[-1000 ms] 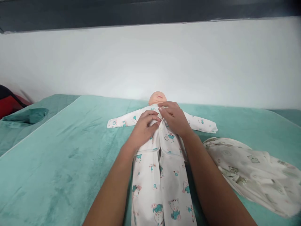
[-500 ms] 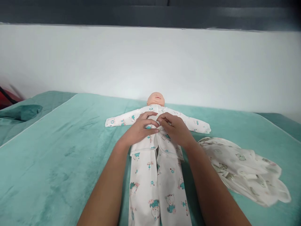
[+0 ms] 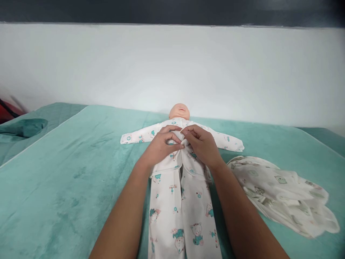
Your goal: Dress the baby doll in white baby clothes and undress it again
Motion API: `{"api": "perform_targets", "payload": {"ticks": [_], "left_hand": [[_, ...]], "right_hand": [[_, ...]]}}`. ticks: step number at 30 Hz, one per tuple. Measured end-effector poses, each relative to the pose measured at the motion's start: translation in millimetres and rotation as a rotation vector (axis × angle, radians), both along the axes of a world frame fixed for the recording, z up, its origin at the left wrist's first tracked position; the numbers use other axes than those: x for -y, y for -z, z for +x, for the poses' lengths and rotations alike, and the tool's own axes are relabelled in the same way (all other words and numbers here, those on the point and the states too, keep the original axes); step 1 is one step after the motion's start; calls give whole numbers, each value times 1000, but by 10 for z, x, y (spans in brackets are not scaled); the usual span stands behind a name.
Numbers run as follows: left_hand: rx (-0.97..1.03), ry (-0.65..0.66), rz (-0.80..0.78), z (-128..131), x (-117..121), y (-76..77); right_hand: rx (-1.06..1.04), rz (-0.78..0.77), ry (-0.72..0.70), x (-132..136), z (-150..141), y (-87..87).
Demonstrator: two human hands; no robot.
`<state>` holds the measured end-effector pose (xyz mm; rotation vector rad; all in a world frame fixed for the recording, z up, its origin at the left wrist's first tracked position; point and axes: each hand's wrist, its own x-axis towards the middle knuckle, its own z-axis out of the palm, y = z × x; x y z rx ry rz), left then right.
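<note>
A baby doll (image 3: 179, 111) lies on its back with its head toward the wall and its sleeved arms spread. It wears a white printed baby shirt (image 3: 168, 163) and matching trousers (image 3: 165, 216). At the middle of the chest, my right hand (image 3: 201, 142) pinches the front edge of the shirt between thumb and fingers. My left hand (image 3: 164, 145) faces it, thumb and forefinger closed on the other side of the same opening. Both hands nearly touch at the fingertips. Whatever fastener is between them is too small to make out.
A crumpled white printed cloth garment (image 3: 283, 194) lies to the right of the doll. Everything rests on a green bed cover (image 3: 67, 172). Behind is a white wall (image 3: 172, 64); a red object (image 3: 10, 109) shows at the far left edge.
My fingers have drawn closer together at the shirt opening, and the right hand has lifted its edge slightly. The view has shifted a little.
</note>
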<state>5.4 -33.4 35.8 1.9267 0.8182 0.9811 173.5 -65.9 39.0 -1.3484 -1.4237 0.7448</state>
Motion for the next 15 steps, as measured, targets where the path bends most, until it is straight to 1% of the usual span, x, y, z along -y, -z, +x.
{"api": "perform_targets", "payload": {"ticks": [5,11,13,15], "left_hand": [[13,-3,-17,17,-11,4],[-82,-24,37,43,20,-17],[-87,-39,45,41,21,-18],[-70,-82,64,40,12,-8]], "right_hand": [[-14,-31,-10,6,-3,-23],[-160,-74,-106,-9,54,-23],[-166,-84,-99,-8,72,-18],[-145,-71,-57,-15,76,-2]]}}
